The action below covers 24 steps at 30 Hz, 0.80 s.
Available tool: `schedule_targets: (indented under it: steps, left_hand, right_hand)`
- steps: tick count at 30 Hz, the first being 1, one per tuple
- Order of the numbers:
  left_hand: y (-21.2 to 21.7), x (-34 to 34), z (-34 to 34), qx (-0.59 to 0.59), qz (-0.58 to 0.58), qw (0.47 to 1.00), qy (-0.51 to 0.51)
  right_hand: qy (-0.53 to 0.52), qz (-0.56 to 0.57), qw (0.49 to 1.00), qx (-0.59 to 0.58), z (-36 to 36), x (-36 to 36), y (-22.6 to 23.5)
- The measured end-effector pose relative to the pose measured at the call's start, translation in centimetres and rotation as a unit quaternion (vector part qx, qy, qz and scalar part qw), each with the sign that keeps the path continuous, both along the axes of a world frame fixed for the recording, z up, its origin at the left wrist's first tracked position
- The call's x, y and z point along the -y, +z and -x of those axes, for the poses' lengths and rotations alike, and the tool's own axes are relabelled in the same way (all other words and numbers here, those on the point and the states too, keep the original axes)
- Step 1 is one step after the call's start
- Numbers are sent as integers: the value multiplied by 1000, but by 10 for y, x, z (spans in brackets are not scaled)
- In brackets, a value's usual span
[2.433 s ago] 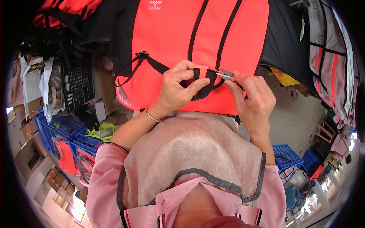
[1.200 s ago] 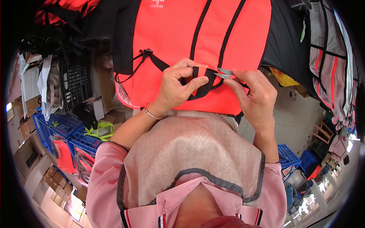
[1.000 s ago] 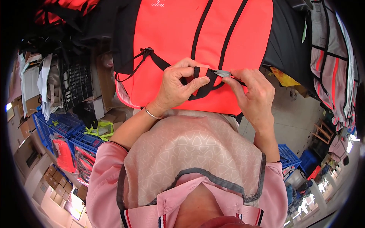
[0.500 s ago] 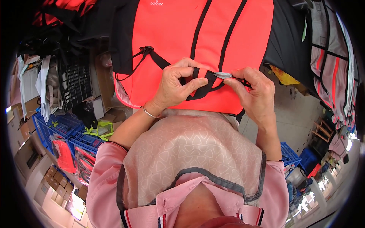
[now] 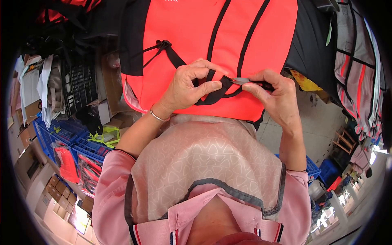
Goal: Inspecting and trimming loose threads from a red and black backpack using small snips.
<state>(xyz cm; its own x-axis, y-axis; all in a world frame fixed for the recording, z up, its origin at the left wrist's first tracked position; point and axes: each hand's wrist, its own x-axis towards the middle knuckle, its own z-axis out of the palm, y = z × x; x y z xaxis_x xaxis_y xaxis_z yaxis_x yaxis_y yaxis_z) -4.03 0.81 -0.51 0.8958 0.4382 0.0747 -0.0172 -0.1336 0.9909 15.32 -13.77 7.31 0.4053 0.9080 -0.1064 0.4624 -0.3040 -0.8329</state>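
A bright coral-red backpack point(image 5: 183, 36) with black side panels and black piping lies in front of me. My left hand point(image 5: 190, 83) is closed, pinching a black webbing strap point(image 5: 213, 97) between thumb and fingers near the bag's lower edge. My right hand point(image 5: 277, 96) is closed round small silver thread snips point(image 5: 240, 80). Their blades point left and meet the strap's edge beside my left thumb. The handle end is mostly covered by my right fingers. Above my left hand, a black buckle point(image 5: 164, 45) with straps lies on the bag.
Blue plastic crates point(image 5: 83, 143) and cardboard stand at my left. A black fabric piece point(image 5: 308, 45) hangs beside the backpack, with grey and red bags point(image 5: 355, 77) farther right. A small wooden stool point(image 5: 345, 139) stands on the floor at the right.
The backpack has shifted slightly right and down in view. The snips' blades, apart earlier, now look closer together at the strap. Both hands keep their grips.
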Motion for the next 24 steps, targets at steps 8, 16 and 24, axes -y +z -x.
schedule_targets:
  steps: [8,16,24]
  left_hand:
    - [-2,1,-2,3,31,999,14]
    - [0,2,-2,-39,36,999,7]
    - [8,21,-14,-6,219,969,114]
  right_hand:
    - [-51,54,984,-165,-7,-3,-4]
    - [-9,96,984,-147,-12,-8,-3]
    - [-111,-84,990,-7,18,-2,3]
